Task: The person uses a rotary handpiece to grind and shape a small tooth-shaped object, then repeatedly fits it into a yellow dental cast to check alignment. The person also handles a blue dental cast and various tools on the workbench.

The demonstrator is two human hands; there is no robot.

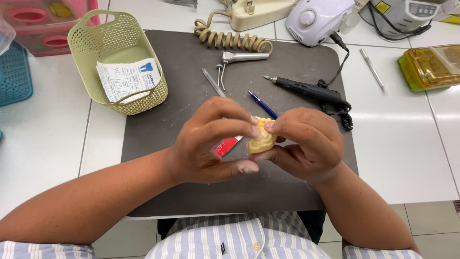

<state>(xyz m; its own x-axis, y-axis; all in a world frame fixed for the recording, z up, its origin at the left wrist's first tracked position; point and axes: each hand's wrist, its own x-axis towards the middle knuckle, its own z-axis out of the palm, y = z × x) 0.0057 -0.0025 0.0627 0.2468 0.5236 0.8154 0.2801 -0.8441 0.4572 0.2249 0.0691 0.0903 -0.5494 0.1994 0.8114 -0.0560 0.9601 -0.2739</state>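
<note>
While both close around it, left hand [211,141], right hand [306,144], yellow dental cast [261,139].

Short-sleeved shirt [230,240] with blue and white stripes, pale buttons, bare forearms.

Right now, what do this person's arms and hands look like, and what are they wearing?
Both the left hand and right hand are bare: no gloves, rings or watch visible. The forearms are uncovered. Short sleeves of a blue-and-white striped, buttoned shirt show near the elbows.
</note>
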